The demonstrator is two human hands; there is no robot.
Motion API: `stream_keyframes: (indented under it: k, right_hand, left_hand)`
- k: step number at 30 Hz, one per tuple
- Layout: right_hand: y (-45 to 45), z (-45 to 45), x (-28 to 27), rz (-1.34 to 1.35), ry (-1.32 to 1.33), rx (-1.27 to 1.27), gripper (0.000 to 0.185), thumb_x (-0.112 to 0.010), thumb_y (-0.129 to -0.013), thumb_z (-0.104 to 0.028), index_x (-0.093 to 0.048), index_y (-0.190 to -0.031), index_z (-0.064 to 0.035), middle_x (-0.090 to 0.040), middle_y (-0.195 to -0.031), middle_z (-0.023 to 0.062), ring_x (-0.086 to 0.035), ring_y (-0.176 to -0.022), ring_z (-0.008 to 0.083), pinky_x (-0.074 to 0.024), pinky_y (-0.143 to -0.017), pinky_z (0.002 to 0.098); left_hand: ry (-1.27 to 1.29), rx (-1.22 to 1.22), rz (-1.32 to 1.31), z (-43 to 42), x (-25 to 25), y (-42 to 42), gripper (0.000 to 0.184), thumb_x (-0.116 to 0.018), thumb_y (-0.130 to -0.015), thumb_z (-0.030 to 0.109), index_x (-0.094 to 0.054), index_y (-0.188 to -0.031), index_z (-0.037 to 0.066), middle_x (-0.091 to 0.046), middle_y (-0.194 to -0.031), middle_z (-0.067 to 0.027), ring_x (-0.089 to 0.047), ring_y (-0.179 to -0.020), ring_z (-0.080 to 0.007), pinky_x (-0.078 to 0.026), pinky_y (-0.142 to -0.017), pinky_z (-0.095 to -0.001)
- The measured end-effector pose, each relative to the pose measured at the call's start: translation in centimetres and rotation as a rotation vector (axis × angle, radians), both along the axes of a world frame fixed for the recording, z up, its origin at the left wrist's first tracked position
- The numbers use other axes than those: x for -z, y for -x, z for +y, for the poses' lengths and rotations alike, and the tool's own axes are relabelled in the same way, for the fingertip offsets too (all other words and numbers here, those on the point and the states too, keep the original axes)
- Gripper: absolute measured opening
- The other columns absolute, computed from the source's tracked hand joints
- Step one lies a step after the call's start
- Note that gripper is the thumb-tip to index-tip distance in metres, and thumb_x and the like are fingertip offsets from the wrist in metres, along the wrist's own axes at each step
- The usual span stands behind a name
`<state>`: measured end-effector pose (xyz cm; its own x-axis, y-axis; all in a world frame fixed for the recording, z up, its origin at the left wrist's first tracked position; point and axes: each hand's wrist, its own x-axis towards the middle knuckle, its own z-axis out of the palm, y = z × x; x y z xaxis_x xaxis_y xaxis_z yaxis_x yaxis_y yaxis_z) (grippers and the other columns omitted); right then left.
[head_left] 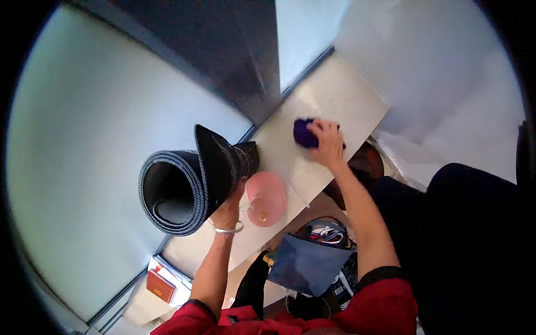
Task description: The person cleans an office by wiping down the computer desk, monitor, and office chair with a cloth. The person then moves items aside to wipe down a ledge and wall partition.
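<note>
My left hand (228,210), with a silver bangle at the wrist, is closed around a rolled black mat (226,162). The roll is tilted, its open spiral end facing left, and it hides part of my fingers. On the pale ledge (349,92), my right hand (328,144) presses down on a bunched dark purple cloth (305,133), fingers curled over it. A pink rounded object (267,192) with a small gold mark stands on the ledge beside my left hand; its exact kind is unclear. A thin white cord or stick (298,195) lies near it.
Frosted panels and a dark post (245,61) border the ledge. At its lower left lie a reddish-brown booklet (160,286) and papers. Below the ledge is a blue-grey bag (310,265) with cords at its opening. A person's dark-clothed leg (463,223) is at right.
</note>
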<state>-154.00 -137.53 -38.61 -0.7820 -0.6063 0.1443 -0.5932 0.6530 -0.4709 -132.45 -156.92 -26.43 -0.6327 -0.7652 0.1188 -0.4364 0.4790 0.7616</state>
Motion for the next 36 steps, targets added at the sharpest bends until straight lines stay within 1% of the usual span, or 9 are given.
stream_keyframes:
  k: [2,6,13,21,25,27,30,33,36]
  right_hand:
    - [-2.4,2.4,-0.4,-0.012,-0.054,0.055,0.058,-0.075,-0.051,-0.006,-0.064,-0.107,-0.0152,-0.057,-0.116,0.0041,-0.050,-0.108,0.0296,-0.0427,-0.086,0.0422]
    - [-3.5,3.7,0.9,0.023,0.021,0.094,0.059,-0.079,-0.050,-0.014,-0.064,-0.107,-0.0180,-0.055,-0.117,0.0018,-0.047,-0.112,0.0312,-0.0392,-0.090,0.0506]
    - [-3.6,4.3,1.9,0.033,0.014,0.131,0.064,-0.081,-0.048,-0.019,-0.063,-0.109,-0.0209,-0.053,-0.120,0.0008,-0.046,-0.115,0.0312,-0.0372,-0.094,0.0538]
    - [-3.7,4.8,2.6,-0.029,-0.064,0.104,0.073,-0.083,-0.048,-0.026,-0.059,-0.117,-0.0242,-0.047,-0.128,-0.0008,-0.039,-0.123,0.0293,-0.0338,-0.099,0.0575]
    - [-3.9,4.9,3.8,-0.005,-0.020,0.111,0.073,-0.083,-0.048,-0.026,-0.059,-0.118,-0.0243,-0.047,-0.127,-0.0017,-0.039,-0.122,0.0289,-0.0350,-0.097,0.0561]
    - [-4.0,4.8,3.4,0.015,-0.007,0.121,0.071,-0.082,-0.047,-0.024,-0.060,-0.114,-0.0242,-0.048,-0.124,-0.0019,-0.041,-0.120,0.0285,-0.0364,-0.094,0.0545]
    - [-3.9,4.8,3.4,0.045,0.038,0.129,0.069,-0.081,-0.046,-0.024,-0.061,-0.111,-0.0245,-0.050,-0.123,-0.0025,-0.042,-0.118,0.0276,-0.0371,-0.092,0.0526]
    - [-3.8,4.9,2.9,0.043,-0.015,0.118,0.068,-0.082,-0.044,-0.024,-0.062,-0.109,-0.0239,-0.050,-0.122,-0.0027,-0.043,-0.119,0.0274,-0.0379,-0.090,0.0519]
    - [-4.0,4.8,3.7,0.053,0.036,0.134,0.068,-0.082,-0.044,-0.023,-0.063,-0.109,-0.0245,-0.051,-0.122,-0.0030,-0.043,-0.118,0.0273,-0.0381,-0.090,0.0520]
  left_hand:
    - [-0.019,-0.010,0.018,-0.1,0.2,-0.8,0.043,-0.084,-0.069,0.023,-0.068,-0.102,0.002,-0.068,-0.106,-0.0107,-0.063,-0.094,-0.0282,-0.046,-0.088,-0.0351]
    - [-0.051,0.031,0.033,0.2,0.4,-2.8,0.041,-0.083,-0.070,0.021,-0.067,-0.102,0.001,-0.068,-0.104,-0.0102,-0.063,-0.093,-0.0269,-0.047,-0.087,-0.0354]
    - [-0.155,0.317,0.092,0.6,-2.0,0.5,0.037,-0.081,-0.073,0.019,-0.065,-0.101,0.001,-0.068,-0.101,-0.0093,-0.062,-0.092,-0.0246,-0.047,-0.085,-0.0359]
    - [-0.216,0.703,0.258,3.4,-4.6,17.1,0.033,-0.078,-0.076,0.015,-0.063,-0.101,0.001,-0.068,-0.098,-0.0083,-0.062,-0.091,-0.0219,-0.048,-0.083,-0.0364]
    - [-0.254,0.610,0.522,6.8,-5.3,27.6,0.030,-0.077,-0.077,0.014,-0.062,-0.100,0.000,-0.068,-0.097,-0.0078,-0.062,-0.090,-0.0206,-0.049,-0.082,-0.0367]
    - [-0.341,0.531,0.688,8.4,-4.8,31.6,0.036,-0.082,-0.070,0.008,-0.061,-0.098,-0.002,-0.067,-0.089,-0.0069,-0.061,-0.081,-0.0150,-0.051,-0.073,-0.0288]
    - [-0.344,0.614,0.676,8.8,-1.2,36.1,0.055,-0.083,-0.067,0.015,-0.057,-0.114,0.001,-0.067,-0.096,-0.0104,-0.063,-0.089,-0.0206,-0.050,-0.082,-0.0314]
    - [-0.108,0.570,0.333,8.8,2.7,37.6,0.065,-0.081,-0.069,0.021,-0.049,-0.124,0.006,-0.061,-0.117,-0.0183,-0.061,-0.103,-0.0336,-0.047,-0.091,-0.0397]
    - [-0.122,0.565,0.248,9.8,2.9,38.0,0.074,-0.082,-0.067,0.022,-0.045,-0.129,0.007,-0.057,-0.120,-0.0198,-0.058,-0.107,-0.0369,-0.047,-0.092,-0.0415]
